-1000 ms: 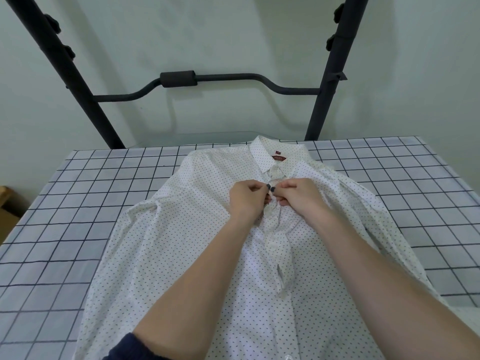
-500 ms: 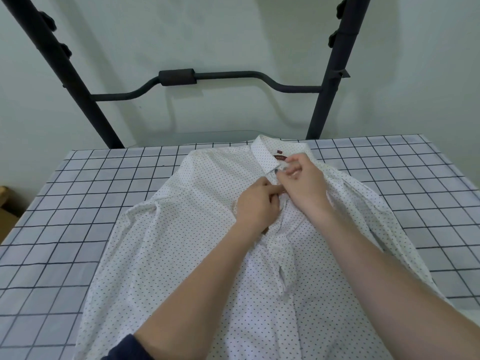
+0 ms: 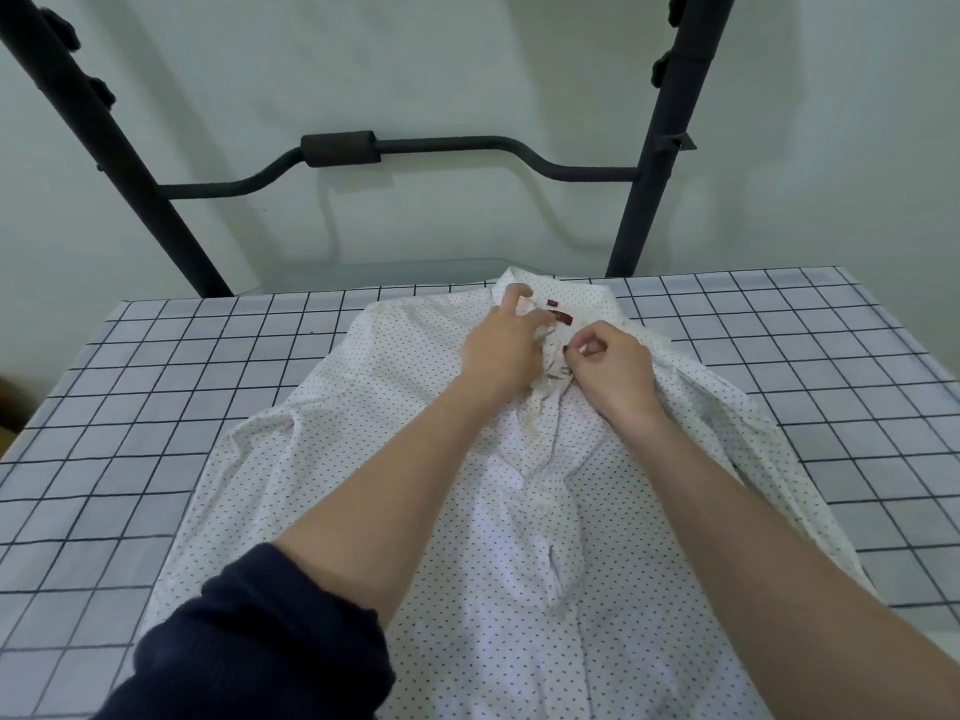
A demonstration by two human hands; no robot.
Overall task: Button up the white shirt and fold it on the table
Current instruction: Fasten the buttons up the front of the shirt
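A white shirt (image 3: 363, 459) with small dark dots lies front-up on the table (image 3: 130, 407), collar at the far edge. A red label shows inside the collar (image 3: 563, 317). My left hand (image 3: 501, 348) grips the left side of the collar and placket just below the label. My right hand (image 3: 610, 374) pinches the right placket edge near the top, fingers closed on the fabric. The placket between the hands is bunched. Lower down, the front gapes open in a wrinkled slit (image 3: 556, 558).
The table wears a white cloth with a black grid. A black metal frame (image 3: 649, 148) with a curved crossbar stands behind the far edge against a pale wall. The shirt's sleeves spread to both sides, the right one near the table's right part.
Both hands have moved up the placket from mid-chest to the collar. The left hand now reaches the collar's left side.
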